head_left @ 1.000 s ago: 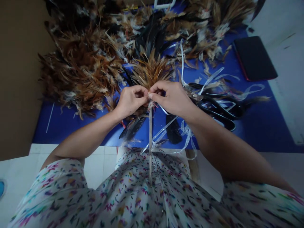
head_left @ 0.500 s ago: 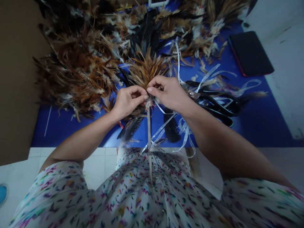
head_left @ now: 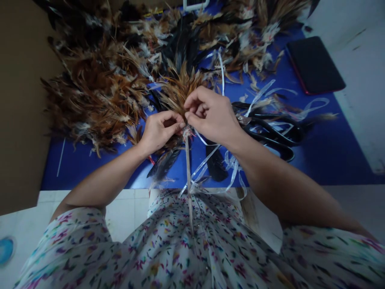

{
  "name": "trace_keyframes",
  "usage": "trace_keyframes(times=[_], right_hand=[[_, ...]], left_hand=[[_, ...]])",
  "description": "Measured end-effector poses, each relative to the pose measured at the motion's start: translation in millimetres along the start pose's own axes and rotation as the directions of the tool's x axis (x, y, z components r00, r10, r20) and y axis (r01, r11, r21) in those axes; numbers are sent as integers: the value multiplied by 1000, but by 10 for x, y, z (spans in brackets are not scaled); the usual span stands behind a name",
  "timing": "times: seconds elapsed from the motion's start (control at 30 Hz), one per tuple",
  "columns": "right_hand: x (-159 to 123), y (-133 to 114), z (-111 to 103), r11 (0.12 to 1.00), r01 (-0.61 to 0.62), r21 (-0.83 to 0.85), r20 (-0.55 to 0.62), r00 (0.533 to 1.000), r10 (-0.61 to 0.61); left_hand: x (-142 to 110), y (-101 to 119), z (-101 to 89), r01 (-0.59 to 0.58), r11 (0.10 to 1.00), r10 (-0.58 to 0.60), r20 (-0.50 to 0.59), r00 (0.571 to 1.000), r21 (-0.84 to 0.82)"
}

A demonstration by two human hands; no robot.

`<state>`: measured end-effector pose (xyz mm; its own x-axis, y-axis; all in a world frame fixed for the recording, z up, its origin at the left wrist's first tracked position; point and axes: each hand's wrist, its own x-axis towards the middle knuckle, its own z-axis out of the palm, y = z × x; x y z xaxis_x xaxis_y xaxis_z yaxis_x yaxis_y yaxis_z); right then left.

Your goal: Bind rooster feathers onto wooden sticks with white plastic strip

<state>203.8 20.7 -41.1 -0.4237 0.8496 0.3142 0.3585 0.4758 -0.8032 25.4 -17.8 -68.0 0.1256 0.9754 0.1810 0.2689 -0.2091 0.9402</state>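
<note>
A bundle of brown feathers (head_left: 180, 86), with long black feathers (head_left: 182, 44) fanned out behind it, sits at the head of a thin wooden stick (head_left: 188, 164). The stick runs toward me past the table edge, over my lap. My left hand (head_left: 164, 128) pinches thumb and forefinger at the bundle's base, beside the whitish, red-flecked binding (head_left: 188, 131). My right hand (head_left: 210, 114) is just above and to the right, thumb and forefinger curled together against the feathers; whatever is between those fingertips is too small to make out. A white ribbon (head_left: 204, 140) trails below it.
Loose brown feathers (head_left: 99, 92) heap over the left and back of the blue table (head_left: 325, 148). Black-handled scissors (head_left: 270, 130) lie right of my right hand among ribbon scraps (head_left: 261, 96). A dark phone-like slab (head_left: 315, 66) rests at the right edge. A cardboard panel (head_left: 21, 104) stands left.
My right hand has lifted slightly and moved apart from the left fingertips, its fingers more raised. My left hand stays at the bundle's base. The view has shifted a little.
</note>
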Motion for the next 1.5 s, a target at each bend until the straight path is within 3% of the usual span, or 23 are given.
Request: trace_keyframes(times=[0.1, 0.23, 0.63, 1.17, 1.5], right_hand=[[-3, -13, 23, 995, -25, 92, 85, 996, 17], [9, 51, 52, 990, -73, 118, 105, 993, 61], [19, 78, -18, 998, 11, 67, 118, 993, -19], [47, 103, -20, 985, 138, -107, 271, 957, -105], [41, 112, -19, 983, 138, -124, 265, 959, -101]], left_hand=[[-6, -9, -5, -17, 1000, 17, 5, 1000, 14], [-8, 6, 5, -29, 999, 29, -3, 1000, 23], [-17, 39, 24, -30, 999, 30, -26, 999, 17], [-15, -19, 1, -58, 998, 58, -1, 998, 37], [-11, -37, -7, -62, 998, 62, 7, 998, 32]])
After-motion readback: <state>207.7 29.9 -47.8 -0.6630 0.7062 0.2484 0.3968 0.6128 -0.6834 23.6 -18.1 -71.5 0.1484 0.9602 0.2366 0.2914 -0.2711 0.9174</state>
